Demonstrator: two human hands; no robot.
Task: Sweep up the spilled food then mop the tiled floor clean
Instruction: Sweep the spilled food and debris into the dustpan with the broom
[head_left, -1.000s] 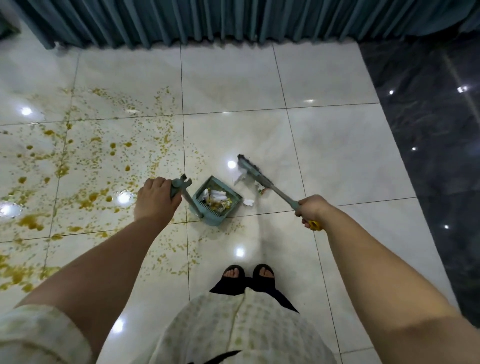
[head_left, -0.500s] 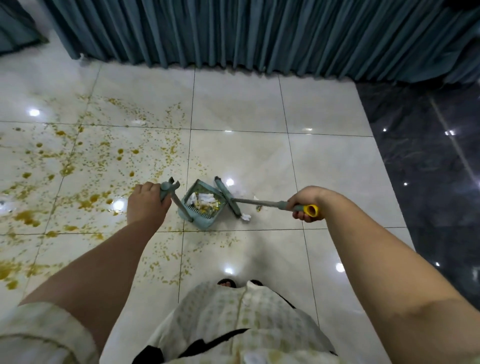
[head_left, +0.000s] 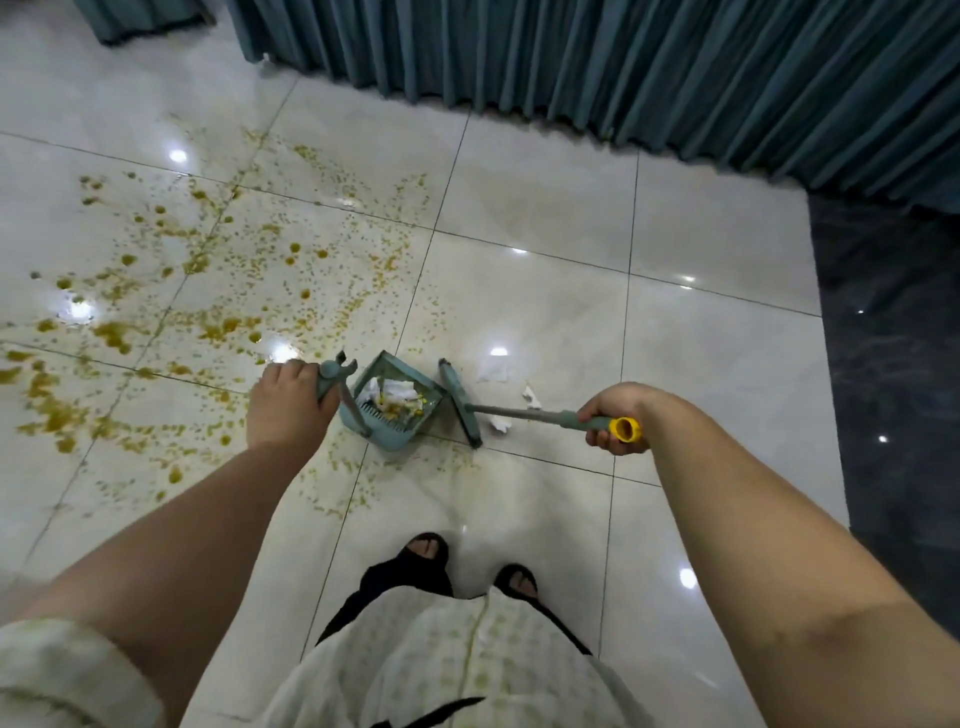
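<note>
A dustpan (head_left: 395, 415) sits on the tiled floor (head_left: 545, 208) with rubbish (head_left: 397, 397) in it, the head of the broom (head_left: 460, 402) just beside its right side. Spilled food (head_left: 218, 327) lies to its left, paper scraps (head_left: 493, 371) right of the broom.

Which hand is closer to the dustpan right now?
Left. The left hand grips the dustpan by its handle; the right hand holds the broom by its end, farther to the right.

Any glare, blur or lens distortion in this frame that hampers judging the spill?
Head view: bright glare spots dot the glossy tiled floor, one inside the spilled food at left; far-left stains smear with motion blur; the wide-angle lens bows tile joints and curtain; dustpan and broom are sharp.
</note>
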